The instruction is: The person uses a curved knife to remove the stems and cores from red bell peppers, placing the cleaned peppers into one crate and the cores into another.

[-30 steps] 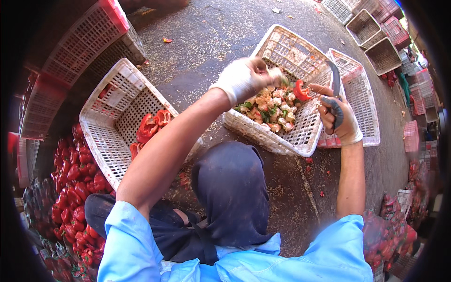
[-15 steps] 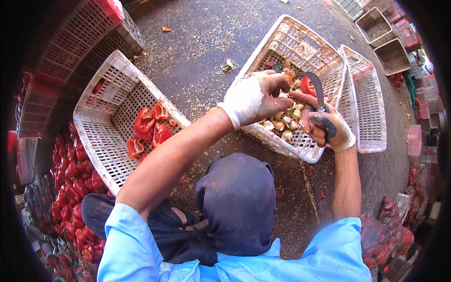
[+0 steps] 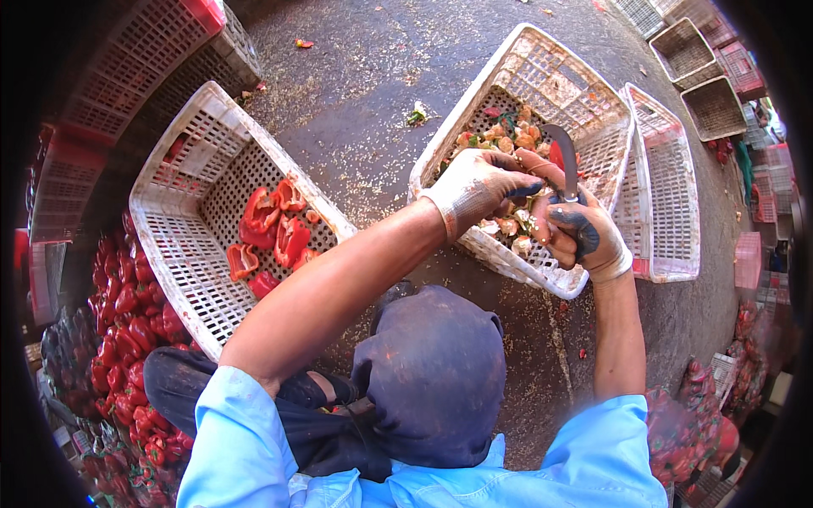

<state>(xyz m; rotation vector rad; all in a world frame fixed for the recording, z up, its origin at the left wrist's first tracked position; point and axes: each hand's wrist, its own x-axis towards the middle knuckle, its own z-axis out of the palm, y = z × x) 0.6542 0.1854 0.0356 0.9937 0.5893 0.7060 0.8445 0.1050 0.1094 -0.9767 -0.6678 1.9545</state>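
Note:
Both my hands wear white gloves with dark-stained, worn fingers and meet over a white slatted crate [image 3: 563,76] holding pale pepper cores and scraps [image 3: 512,224]. My right hand [image 3: 589,233] grips a knife [image 3: 566,157] with a dark, hooked blade pointing up and away. Beside it, my left hand [image 3: 483,186] has its fingers curled in toward the right hand's fingers; whatever they hold is hidden. A bit of red pepper [image 3: 556,155] shows behind the blade; I cannot tell whether it is held or lies in the crate. Cut red pepper pieces [image 3: 292,241] lie in another white crate [image 3: 182,284] on the left.
Whole red peppers [image 3: 127,339] are heaped at the left, below stacked crates [image 3: 118,68]. Another white crate [image 3: 673,186] adjoins the scrap crate's right side. Seeds and scraps [image 3: 415,114] litter the dark floor. More crates [image 3: 711,106] and bagged peppers [image 3: 686,432] stand along the right.
My left hand has moved right and slightly down, closing in on my right hand, and its fingers have curled further. The right hand still grips the knife, nearly in place.

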